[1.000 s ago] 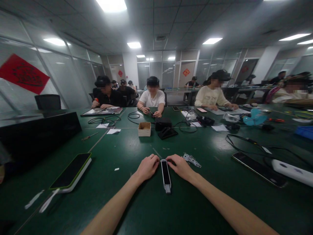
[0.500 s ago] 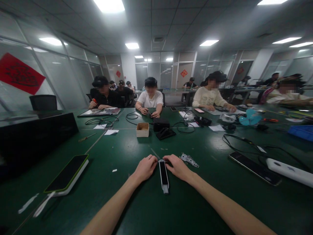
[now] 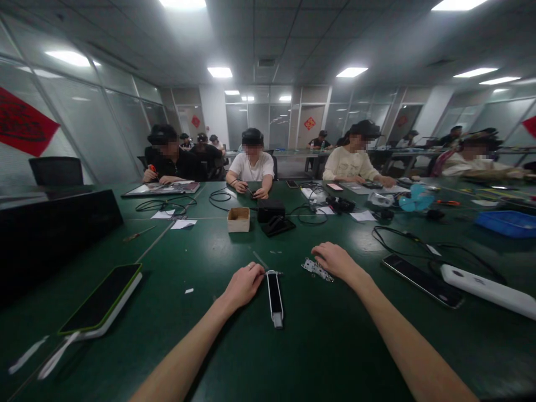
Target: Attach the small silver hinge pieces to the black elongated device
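A narrow black-and-white device [image 3: 274, 296] lies lengthwise on the green table [image 3: 318, 346] in front of me. My left hand [image 3: 245, 283] rests beside its far end, fingertips touching its left edge. My right hand [image 3: 336, 260] hovers further right with loose fingers, just over a small white perforated metal part [image 3: 317, 269]. Whether the fingers touch the part is unclear. A thin rod [image 3: 260, 259] lies just beyond the device.
A green-edged tablet [image 3: 101, 298] lies at left, a phone [image 3: 422, 280] and a white power strip [image 3: 488, 289] at right. A small cardboard box [image 3: 238, 219], a black box [image 3: 270, 210] and cables sit mid-table. Several people work at the far side. A blue tray [image 3: 507, 222] stands far right.
My right hand left the device's far end and moved right and away to the white metal part. The left hand stays by the device. The view shifted slightly.
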The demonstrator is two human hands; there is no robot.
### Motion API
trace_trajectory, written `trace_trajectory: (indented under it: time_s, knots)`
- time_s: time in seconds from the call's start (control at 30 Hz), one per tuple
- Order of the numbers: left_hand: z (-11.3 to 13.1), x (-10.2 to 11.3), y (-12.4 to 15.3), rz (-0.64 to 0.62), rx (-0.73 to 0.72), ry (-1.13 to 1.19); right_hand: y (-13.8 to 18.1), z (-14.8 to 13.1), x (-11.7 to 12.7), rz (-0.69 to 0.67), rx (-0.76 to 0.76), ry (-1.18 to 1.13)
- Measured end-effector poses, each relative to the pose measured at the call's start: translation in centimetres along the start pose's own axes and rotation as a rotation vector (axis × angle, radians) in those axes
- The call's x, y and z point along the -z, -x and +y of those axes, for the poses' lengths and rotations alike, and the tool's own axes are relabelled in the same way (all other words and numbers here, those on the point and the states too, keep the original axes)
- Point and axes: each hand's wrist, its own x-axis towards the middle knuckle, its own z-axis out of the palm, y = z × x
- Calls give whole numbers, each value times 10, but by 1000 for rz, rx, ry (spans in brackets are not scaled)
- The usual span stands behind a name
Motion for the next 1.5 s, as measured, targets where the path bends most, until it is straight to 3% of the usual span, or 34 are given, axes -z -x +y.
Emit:
trace_trajectory:
  time_s: [0.17, 0.43, 1.07, 1.5]
  knots:
    - [0, 1, 0, -9, 16, 12, 3, 19, -5, -176, -92, -59]
    - [-3, -3, -1, -1, 9, 13, 4, 15, -1, -161, -85, -164]
    - [-4, -4, -1, 14, -11, -3, 3, 26, -6, -229, -118, -169]
    - [5, 6, 2, -21, 23, 22, 1, 13, -7, -263, -242, -88]
